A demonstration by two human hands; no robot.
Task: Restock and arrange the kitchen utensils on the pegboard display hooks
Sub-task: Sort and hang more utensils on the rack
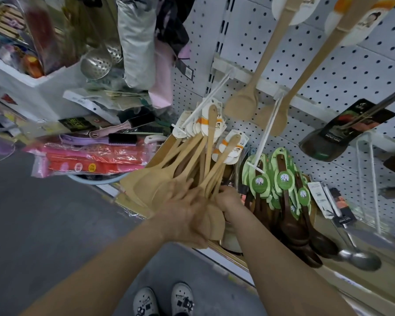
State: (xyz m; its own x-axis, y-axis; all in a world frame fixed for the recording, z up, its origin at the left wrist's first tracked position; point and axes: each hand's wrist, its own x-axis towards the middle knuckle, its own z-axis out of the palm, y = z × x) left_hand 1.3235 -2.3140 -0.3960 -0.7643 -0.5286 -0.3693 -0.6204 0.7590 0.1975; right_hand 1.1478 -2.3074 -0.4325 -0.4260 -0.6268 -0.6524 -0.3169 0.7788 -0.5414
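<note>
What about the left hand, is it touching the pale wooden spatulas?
Touching. The head view shows the left hand spread against the blades of the pale wooden spatulas.

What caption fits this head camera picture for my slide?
Left hand and right hand steady spatulas hanging on a pegboard hook.
</note>
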